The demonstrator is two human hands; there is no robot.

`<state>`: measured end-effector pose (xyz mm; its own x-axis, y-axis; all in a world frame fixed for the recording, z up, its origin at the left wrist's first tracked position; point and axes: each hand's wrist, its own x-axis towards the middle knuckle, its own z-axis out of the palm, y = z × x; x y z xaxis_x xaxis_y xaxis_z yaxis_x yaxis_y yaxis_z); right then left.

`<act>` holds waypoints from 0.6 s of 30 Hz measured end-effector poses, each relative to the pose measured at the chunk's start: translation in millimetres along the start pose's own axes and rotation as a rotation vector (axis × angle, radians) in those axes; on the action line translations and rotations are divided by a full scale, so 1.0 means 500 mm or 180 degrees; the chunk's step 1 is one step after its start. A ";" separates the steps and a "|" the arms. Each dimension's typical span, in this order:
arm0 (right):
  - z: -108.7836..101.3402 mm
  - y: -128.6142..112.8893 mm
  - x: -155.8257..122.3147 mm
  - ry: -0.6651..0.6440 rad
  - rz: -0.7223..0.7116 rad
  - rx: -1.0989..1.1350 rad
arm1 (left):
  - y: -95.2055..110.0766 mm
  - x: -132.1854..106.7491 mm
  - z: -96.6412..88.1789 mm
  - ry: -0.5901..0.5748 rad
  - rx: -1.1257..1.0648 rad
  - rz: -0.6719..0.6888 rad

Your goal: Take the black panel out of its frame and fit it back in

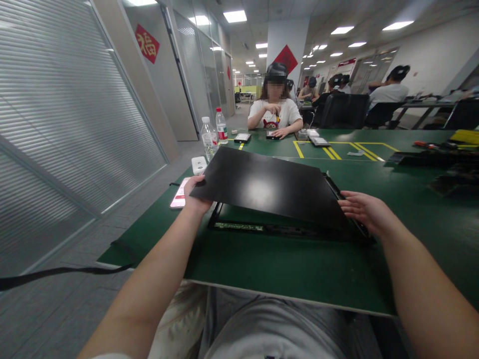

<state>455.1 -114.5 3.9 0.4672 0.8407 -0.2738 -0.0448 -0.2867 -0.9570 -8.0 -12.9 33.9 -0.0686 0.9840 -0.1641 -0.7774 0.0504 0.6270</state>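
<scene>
A large flat black panel [269, 187] is tilted up over a black frame [284, 230] that lies on the green table [284, 269]. My left hand [194, 197] grips the panel's raised left edge, thumb on top. My right hand [364, 212] rests at the panel's lower right corner, fingers stretched out and pressed against its edge where it meets the frame.
A phone with a pink screen [178, 195] lies left of my left hand, a white charger block [198, 164] beyond it. Two water bottles [215, 132] stand further back. A person [275, 112] sits across the table; others sit at the back right. Dark parts [449, 169] lie at right.
</scene>
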 end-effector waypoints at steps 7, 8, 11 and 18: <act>0.009 0.000 -0.003 0.0481 -0.0153 -0.0087 | -0.026 0.017 -0.016 -0.0323 0.0321 0.0024; 0.008 0.001 -0.002 0.0540 -0.0164 -0.0117 | -0.029 0.020 -0.018 -0.0402 0.0395 -0.0004; 0.005 0.005 0.004 0.0675 -0.0189 -0.0259 | -0.035 0.026 -0.024 -0.0554 0.0512 -0.0076; 0.010 0.001 -0.001 0.0770 -0.0183 -0.0591 | -0.045 0.027 -0.026 -0.0715 0.0613 -0.0022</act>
<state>450.3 -112.7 3.1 0.6620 0.7306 -0.1675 0.1394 -0.3396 -0.9302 0.3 -2.8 7.6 0.0931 0.9956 -0.0096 -0.6430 0.0675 0.7629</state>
